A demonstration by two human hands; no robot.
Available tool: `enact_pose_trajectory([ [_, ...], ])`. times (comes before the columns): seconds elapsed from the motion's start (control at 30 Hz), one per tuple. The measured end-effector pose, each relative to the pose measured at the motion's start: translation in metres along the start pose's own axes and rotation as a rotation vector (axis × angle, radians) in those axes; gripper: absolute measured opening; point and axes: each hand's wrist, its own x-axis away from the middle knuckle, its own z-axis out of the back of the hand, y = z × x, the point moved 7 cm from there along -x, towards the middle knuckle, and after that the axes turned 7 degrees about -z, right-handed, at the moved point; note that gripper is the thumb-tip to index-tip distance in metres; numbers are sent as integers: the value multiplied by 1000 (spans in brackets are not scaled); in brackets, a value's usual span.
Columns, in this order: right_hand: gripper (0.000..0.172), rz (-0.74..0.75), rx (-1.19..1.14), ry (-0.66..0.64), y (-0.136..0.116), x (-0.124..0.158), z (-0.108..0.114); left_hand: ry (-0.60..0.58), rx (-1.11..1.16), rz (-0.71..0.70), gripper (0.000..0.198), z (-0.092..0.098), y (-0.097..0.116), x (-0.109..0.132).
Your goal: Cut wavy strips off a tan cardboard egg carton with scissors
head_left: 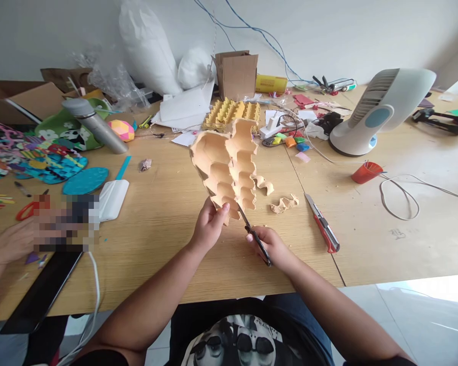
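Observation:
My left hand (209, 226) is closed on the lower edge of a tan egg carton piece (229, 168), thumb on top, holding it tilted up above the table. My right hand (270, 246) is wrapped round dark scissors (258, 241). The scissor blades touch the carton's lower edge, between its two rows of cups. Two torn carton scraps, one curled (284, 204) and one smaller (265, 184), lie right of the carton. Farther right rests a red utility knife (323, 226).
A white fan (383, 112) and a red cup (367, 173) stand at right. Yellow egg trays (229, 113) and a cardboard box (236, 74) are behind. At left are a grey bottle (95, 126), a white power strip (113, 200) and another person's hand (17, 236).

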Motion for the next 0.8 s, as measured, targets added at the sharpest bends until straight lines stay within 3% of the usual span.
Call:
enact_pose_trajectory([
  [0.4,51,-32,-10,11,6,-1,-3,-23,-272,-96,28,2,4,0],
  [0.57,51,-30,62,30,0,0,-1,-41,-304,-156,27,0,12,-1],
  [0.8,51,-43,101,51,-1,0,0,-39,-290,-131,30,-1,8,-1],
])
